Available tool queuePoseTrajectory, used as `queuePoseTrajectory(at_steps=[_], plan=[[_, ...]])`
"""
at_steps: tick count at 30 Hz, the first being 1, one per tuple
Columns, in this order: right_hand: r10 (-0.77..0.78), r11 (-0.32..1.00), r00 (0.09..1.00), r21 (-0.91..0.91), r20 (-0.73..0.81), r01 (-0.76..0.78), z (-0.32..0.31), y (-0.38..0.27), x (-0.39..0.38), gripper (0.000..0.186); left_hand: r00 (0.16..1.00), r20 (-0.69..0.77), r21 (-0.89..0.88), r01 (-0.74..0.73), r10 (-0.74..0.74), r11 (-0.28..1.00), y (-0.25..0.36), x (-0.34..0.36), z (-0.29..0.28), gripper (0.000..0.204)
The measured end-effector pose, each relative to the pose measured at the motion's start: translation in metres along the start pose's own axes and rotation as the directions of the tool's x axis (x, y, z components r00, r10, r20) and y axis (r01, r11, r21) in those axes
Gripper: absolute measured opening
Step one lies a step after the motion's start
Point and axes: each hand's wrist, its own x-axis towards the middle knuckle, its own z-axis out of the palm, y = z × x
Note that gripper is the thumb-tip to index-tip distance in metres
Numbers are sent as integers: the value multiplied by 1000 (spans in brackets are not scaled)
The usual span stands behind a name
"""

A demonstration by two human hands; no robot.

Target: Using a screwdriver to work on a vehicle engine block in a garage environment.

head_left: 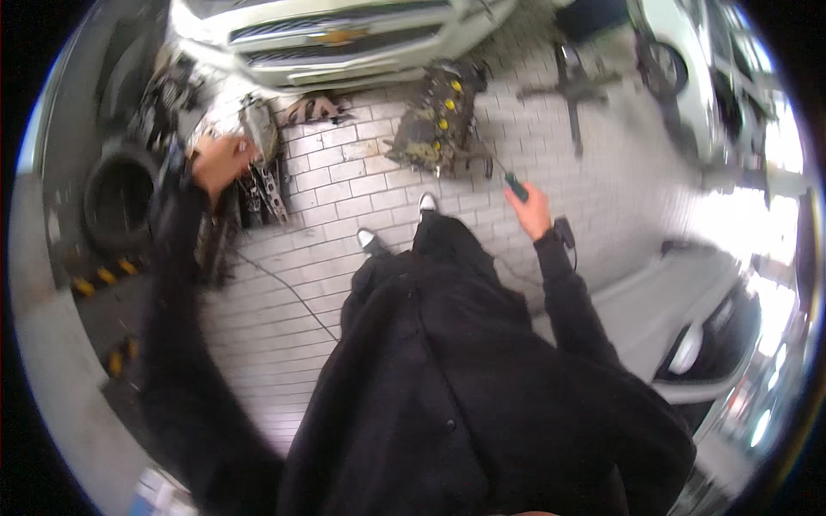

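Observation:
My right hand (532, 211) is closed round the dark green handle of a screwdriver (516, 187), whose thin shaft points up and left toward an engine part. That engine part (437, 119), dark and dirty with several yellow round caps along it, lies on the floor ahead of me. Off to the left, my left hand (222, 163) is held over a heap of metal parts, its fingers drawn together. Whatever is between those fingertips is too small and blurred to name. Just beyond them is a silvery metal part (261, 125).
A white car's front (344, 47) stands ahead. Tyres (120, 198) and dark metal parts line the left side. A dark stand with spread legs (570, 86) is at the far right. A cable (292, 292) crosses the brick-patterned floor (335, 185). Another car (688, 301) is at right.

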Motion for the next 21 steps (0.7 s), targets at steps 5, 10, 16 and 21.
queuePoseTrajectory(at_steps=[5, 10, 16, 21], plan=[[373, 915, 926, 139, 63, -379, -10, 7, -14, 43, 909, 153, -655, 386, -387, 649, 3, -43, 122, 24], [460, 884, 887, 114, -43, -453, -3, 59, -47, 43, 794, 392, -756, 566, -465, 329, 33, -84, 242, 24], [506, 842, 858, 165, 91, -514, 6, 75, -2, 40, 742, 360, -750, 591, -566, 298, 90, -44, 230, 23], [389, 886, 895, 177, 218, -428, 26, 55, 50, 32, 809, 248, -753, 507, -533, 419, 109, 31, 194, 25]])
